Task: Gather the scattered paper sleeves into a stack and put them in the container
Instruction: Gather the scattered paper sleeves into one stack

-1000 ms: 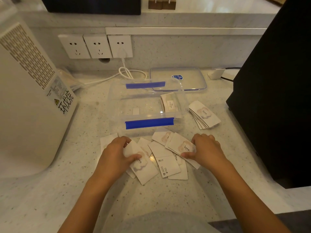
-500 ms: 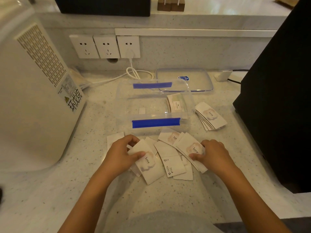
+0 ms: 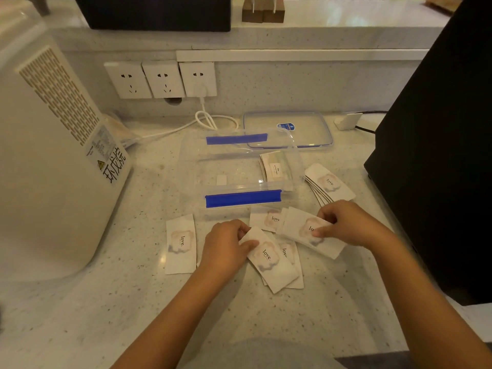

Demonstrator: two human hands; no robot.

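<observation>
White paper sleeves printed "love." lie scattered in front of a clear plastic container [image 3: 197, 166] with blue clips. My left hand [image 3: 226, 246] pinches the top end of one sleeve [image 3: 271, 259] that lies over two others. My right hand [image 3: 348, 225] grips another sleeve [image 3: 300, 230] between thumb and fingers. A single sleeve [image 3: 181, 243] lies apart on the left. A fanned stack of sleeves [image 3: 330, 185] rests right of the container. One small stack [image 3: 275, 167] leans inside the container at its right end.
The container's clear lid [image 3: 287, 129] lies behind it. A large white appliance [image 3: 48, 155] stands at the left, a black box [image 3: 439, 155] at the right. Wall sockets [image 3: 162, 78] and a white cable [image 3: 205, 121] are at the back of the stone counter.
Both hands have closed on sleeves and drawn them together toward the middle. The left hand has shifted right, uncovering the single sleeve on the left. The camera has tilted slightly.
</observation>
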